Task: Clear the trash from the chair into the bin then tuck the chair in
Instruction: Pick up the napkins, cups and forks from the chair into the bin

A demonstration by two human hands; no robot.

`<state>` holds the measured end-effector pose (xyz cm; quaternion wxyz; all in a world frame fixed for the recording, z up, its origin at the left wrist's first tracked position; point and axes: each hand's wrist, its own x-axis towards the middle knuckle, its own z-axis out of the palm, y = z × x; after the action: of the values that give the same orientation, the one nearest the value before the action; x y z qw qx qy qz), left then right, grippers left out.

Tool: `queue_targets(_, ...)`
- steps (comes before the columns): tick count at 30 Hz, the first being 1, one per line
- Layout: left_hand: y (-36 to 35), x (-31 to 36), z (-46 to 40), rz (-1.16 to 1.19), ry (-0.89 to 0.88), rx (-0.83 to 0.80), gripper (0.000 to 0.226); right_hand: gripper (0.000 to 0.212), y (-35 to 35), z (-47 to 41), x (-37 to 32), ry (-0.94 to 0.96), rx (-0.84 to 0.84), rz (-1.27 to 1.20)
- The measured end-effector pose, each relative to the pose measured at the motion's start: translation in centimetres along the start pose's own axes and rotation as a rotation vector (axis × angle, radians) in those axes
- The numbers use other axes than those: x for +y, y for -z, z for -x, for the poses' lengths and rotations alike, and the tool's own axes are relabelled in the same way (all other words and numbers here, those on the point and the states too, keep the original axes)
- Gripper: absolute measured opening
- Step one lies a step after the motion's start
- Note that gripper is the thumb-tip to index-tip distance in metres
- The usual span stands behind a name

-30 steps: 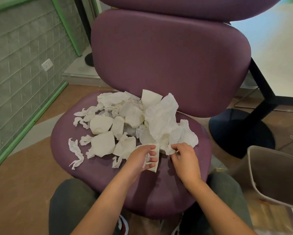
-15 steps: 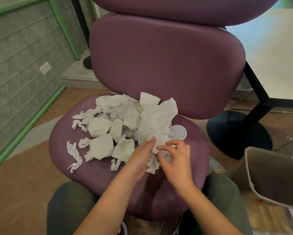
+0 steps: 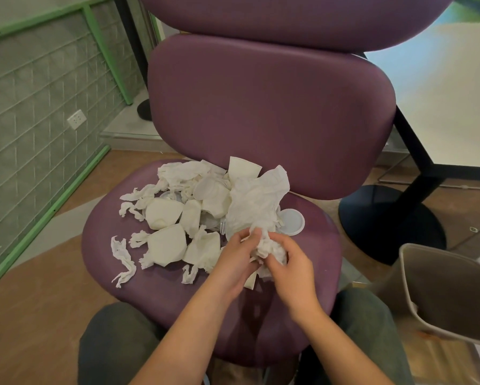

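A purple chair stands in front of me, its seat covered by a pile of white trash: crumpled tissues, flattened paper cups and a round plastic lid. At the near right of the pile my left hand and my right hand meet around a wad of crumpled tissue, both gripping it just above the seat. A large tissue trails from the wad back into the pile. A twisted tissue strip lies apart on the seat's left. The grey bin stands open at the right.
A white table with a black post and round base stands right of the chair. A green-framed tiled wall runs along the left. My knees sit below the seat's front edge. Brown floor lies to the left.
Both hands have come together and bunched the tissue into a wad, lifting it off the seat. The round lid behind them has been uncovered.
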<state>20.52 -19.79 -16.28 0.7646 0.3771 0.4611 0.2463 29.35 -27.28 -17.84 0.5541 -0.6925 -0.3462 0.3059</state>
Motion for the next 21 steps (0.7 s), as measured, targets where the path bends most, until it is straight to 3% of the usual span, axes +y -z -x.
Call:
queue_targets(2,0.4,0.1,-0.2,-0.125,-0.056,0.027,0.045,0.029,0.3,-0.2,-0.3,-0.042,-0.036,-0.056)
queue_targets(5,1.2,0.5,-0.6,-0.238,-0.07,-0.051,0.079,0.026,1.0,-1.1,-0.5,-0.138,-0.194,-0.15)
queue_targets(9,1.7,0.5,-0.2,-0.015,0.004,-0.235,0.052,0.022,1.7,-2.2,-0.6,-0.237,-0.378,-0.218)
queue_targets(14,2.0,-0.1,0.2,-0.025,-0.086,-0.103,0.026,0.022,2.0,-2.7,-0.7,-0.245,-0.186,-0.241)
queue_targets(18,1.6,0.1,0.7,-0.063,-0.018,-0.076,0.039,0.019,1.6,-3.0,-0.5,-0.252,-0.014,-0.233)
queue_targets(21,1.4,0.2,0.9,-0.079,-0.054,-0.07,0.039,0.026,1.3,-2.9,-0.6,-0.249,-0.016,-0.196)
